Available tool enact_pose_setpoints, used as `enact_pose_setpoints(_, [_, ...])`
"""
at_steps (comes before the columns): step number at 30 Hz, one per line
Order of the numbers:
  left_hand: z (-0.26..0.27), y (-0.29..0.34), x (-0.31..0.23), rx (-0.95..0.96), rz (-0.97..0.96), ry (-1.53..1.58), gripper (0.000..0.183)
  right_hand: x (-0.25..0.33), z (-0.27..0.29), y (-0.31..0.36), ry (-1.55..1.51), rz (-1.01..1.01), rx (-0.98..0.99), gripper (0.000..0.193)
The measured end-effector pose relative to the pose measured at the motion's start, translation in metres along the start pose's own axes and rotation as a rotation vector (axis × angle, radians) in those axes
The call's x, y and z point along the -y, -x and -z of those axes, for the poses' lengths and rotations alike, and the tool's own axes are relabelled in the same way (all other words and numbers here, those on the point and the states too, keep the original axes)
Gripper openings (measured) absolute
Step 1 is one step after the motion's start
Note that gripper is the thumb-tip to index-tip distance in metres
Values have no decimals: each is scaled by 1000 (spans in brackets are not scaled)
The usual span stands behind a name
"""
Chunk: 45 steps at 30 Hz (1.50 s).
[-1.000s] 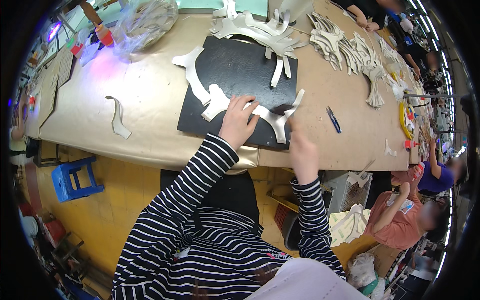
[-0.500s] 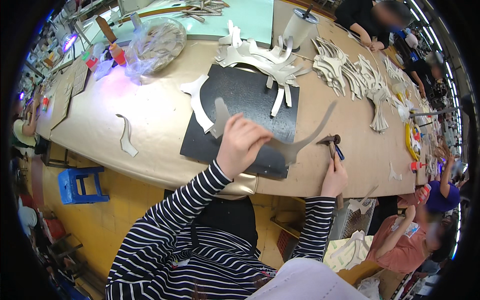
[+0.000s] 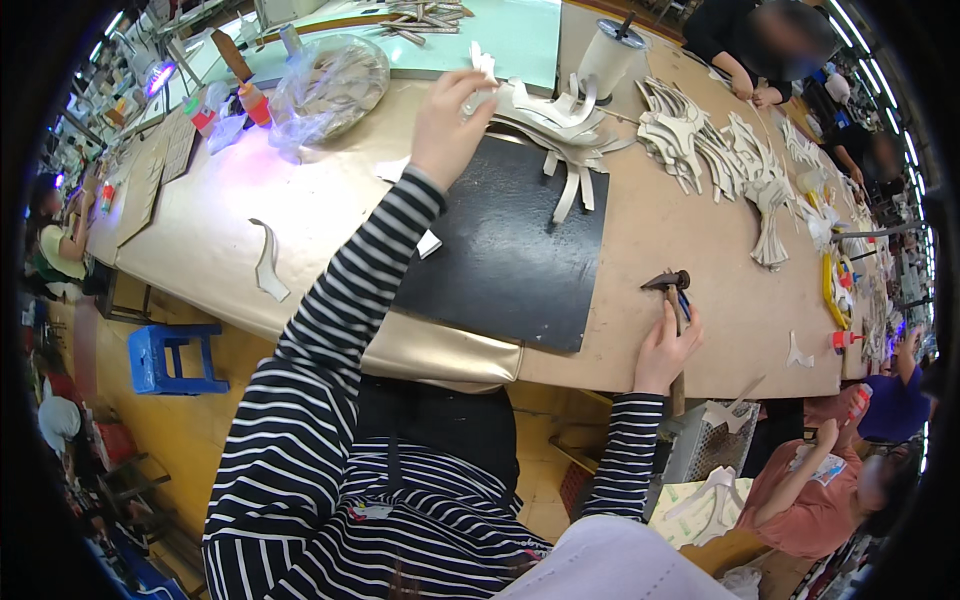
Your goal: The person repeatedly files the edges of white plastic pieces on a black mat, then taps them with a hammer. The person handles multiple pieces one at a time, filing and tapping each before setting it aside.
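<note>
Desk: we work at a broad tan desk; a shiny gold sheet covers its near left part.
Black mat: the flat black mat lies in front of us, and we judge it best to lay a piece flat there, well inside the edges.
Stacked pieces: to the right of the mat, overlapping pale stacked pieces run along the desk, well apart from our reach.
Heap: the loose heap of pale, branching cut pieces lies at the mat's far edge, some ends overhanging it. The arms overlap, so we should lift one piece gently and let its neighbours slide off.
Plastic bag: left of the heap, the clear plastic bag bulges with contents, near enough to brush if we swing wide.
Left hand: our left hand is at the heap's left end, fingers bent and slightly parted; we cannot tell whether they pinch a piece. Its forearm hides part of the mat.
Right hand: our right hand is curled round the hammer's handle, right of the mat.
Hammer: the hammer has a dark head, sensibly held off the mat while the left reaches.
Curved strip: one pale curved strip lies alone at left.
Blue-handled tool: a blue-handled tool sits beside the hammer, mostly hidden, and could snag it.
</note>
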<state>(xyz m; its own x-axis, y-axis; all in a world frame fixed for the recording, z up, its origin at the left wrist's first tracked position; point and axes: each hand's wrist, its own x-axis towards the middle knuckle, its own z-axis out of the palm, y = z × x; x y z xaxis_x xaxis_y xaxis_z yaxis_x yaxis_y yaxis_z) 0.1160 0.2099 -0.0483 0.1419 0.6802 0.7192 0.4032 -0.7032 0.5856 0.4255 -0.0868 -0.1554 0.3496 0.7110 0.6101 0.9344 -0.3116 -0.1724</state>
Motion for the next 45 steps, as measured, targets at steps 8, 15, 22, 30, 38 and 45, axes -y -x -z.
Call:
enact_pose_setpoints(8, [85,136,83,167,608,-339,85,-5,-6,3,-39,16,76,29])
enact_pose_setpoints(15, [80,135,58,115,663,-41,60,12,8,8,-158,85,42,27])
enact_pose_setpoints(22, [199,184,78,-141,685,-669,57,80,26,34,-391,201,13,27])
enact_pose_setpoints(30, [266,187,15,164,572,-84,23,198,52,8,-912,249,350,26])
enact_pose_setpoints(38, [162,155,-84,452,-59,88,14,257,51,-6,-1608,-143,1022,27])
enact_pose_setpoints(45, [122,167,-62,458,170,530,38,229,45,-8,-1583,-572,973,21])
